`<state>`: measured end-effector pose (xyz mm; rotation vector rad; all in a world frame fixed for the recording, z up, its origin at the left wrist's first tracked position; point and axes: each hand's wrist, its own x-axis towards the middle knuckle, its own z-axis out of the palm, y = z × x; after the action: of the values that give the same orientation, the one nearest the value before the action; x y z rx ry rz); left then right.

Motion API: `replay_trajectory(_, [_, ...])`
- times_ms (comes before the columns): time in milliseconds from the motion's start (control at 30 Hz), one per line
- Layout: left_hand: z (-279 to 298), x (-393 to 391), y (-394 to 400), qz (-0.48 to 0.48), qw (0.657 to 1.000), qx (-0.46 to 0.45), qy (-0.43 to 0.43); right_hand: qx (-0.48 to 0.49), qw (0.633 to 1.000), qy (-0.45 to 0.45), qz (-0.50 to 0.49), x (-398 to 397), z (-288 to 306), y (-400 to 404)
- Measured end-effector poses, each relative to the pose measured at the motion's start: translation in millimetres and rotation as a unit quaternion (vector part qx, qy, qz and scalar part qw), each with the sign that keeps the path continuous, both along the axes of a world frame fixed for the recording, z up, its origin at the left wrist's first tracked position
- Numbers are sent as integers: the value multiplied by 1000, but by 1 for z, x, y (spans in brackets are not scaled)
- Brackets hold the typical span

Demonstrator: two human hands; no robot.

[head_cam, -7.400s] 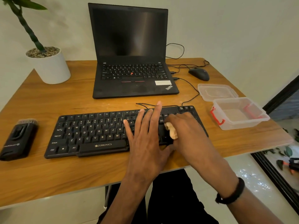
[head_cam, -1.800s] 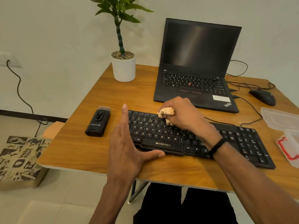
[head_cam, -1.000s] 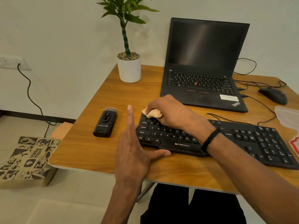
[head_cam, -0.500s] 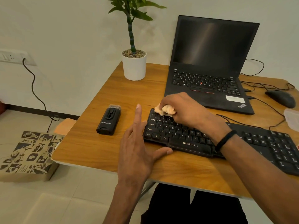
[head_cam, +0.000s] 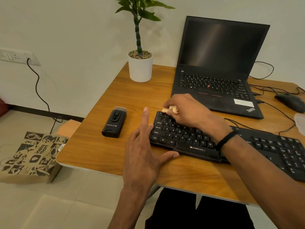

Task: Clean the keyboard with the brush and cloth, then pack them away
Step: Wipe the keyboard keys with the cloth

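Note:
A black keyboard (head_cam: 186, 138) lies across the front of the wooden desk (head_cam: 132, 96). My right hand (head_cam: 186, 109) grips a small beige cloth (head_cam: 170, 110) bunched up at the keyboard's far left corner. My left hand (head_cam: 142, 154) stays flat with straight fingers against the keyboard's left end, its thumb along the front edge. The black brush tool (head_cam: 114, 122) lies on the desk to the left of the keyboard, bristles pointing away from me.
An open black laptop (head_cam: 217, 71) stands behind the keyboard, with a white potted plant (head_cam: 140, 66) to its left. A mouse (head_cam: 290, 101) and cables lie at the right, beside the edge of a clear container (head_cam: 300, 121). A printed paper bag (head_cam: 31, 156) sits on the floor.
My right hand has wiped the cloth from the keyboard's right part to its far left corner. My left hand moved from the keys to the keyboard's left end. The view swung left.

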<state>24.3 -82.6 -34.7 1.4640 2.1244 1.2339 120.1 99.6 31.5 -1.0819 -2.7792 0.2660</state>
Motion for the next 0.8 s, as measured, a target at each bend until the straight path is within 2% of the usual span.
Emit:
replay_trajectory(167, [0,-1,1,2,1000,-3,-3,35,998,-41,21,2,6,-2])
replay_trajectory(367, [1,0,0,1,1000,-3,-6,53,990,-89,96,-11,6,-13])
replay_trajectory(533, [1,1,0,2,1000,-2,-4,5,999,-12,48,-13,8,-3])
replay_trajectory(633, [2,0,0,3,1000,-1,-9,-31,997,37,68,-12,8,-7])
replay_trajectory(800, [0,0,0,4,1000,1,-6,-4,998,33,60,-19,7,-3])
